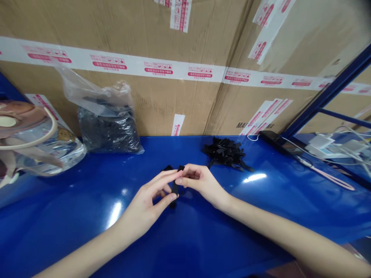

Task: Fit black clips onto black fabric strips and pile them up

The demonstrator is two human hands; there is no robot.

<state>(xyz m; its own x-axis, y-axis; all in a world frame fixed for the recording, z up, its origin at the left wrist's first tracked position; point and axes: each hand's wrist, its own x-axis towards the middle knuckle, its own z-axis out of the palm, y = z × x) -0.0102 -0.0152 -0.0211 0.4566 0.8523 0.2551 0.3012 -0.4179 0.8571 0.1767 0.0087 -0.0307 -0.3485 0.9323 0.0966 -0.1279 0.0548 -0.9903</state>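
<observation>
We hold a black fabric strip [174, 189] upright above the blue tabletop [72, 227], gripping it between our left hand [143, 206] and right hand [199, 183], with the fingertips of both closing near its upper end. At 1 o'clock from the hands, a loose pile of black strips [226, 153] lies on the tabletop. At 10 o'clock, a clear plastic bag [108, 131] filled with black pieces leans against a cardboard carton [174, 104]. A phone [279, 142] and white chargers [319, 142] sit at 2 o'clock.
</observation>
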